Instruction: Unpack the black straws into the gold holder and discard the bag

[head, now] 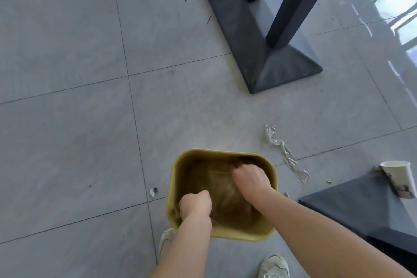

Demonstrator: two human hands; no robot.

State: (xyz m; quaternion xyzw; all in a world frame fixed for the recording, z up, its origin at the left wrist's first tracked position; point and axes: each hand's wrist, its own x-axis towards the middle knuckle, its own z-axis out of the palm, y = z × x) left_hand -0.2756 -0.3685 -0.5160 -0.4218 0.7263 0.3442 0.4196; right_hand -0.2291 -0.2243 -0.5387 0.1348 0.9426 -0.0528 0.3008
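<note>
**A:** What fills the view?

**B:** A grey tiled floor point(67, 119), seen from above. Two dark, pyramid-shaped table bases stand on it. The far base point(248, 36) carries two dark posts point(300, 2), and the near base point(352, 205) is at the lower right edge.

**A:** Any containers?

**B:** Two. One mustard-yellow bin point(173, 178) stands upright on the floor, straight below the camera. Inside it lies crinkled clear plastic point(225, 196); I cannot tell whether that is a bag or a liner. One white paper cup point(399, 178) lies on its side at the near base's far corner.

**A:** And the hands?

**B:** Two bare arms reach down into the bin. The left hand point(195, 204) is by the near left wall and the right hand point(250, 179) is toward the far wall. Both have their fingers curled tight and seem to clutch the plastic.

**A:** Anything smaller?

**B:** Two pale shoes sit on the near side of the bin, a left shoe point(165, 239) and a right shoe point(274, 266). One tangled white cord point(284, 153) lies to the bin's right. One paper scrap point(153, 192) lies to its left.
</note>
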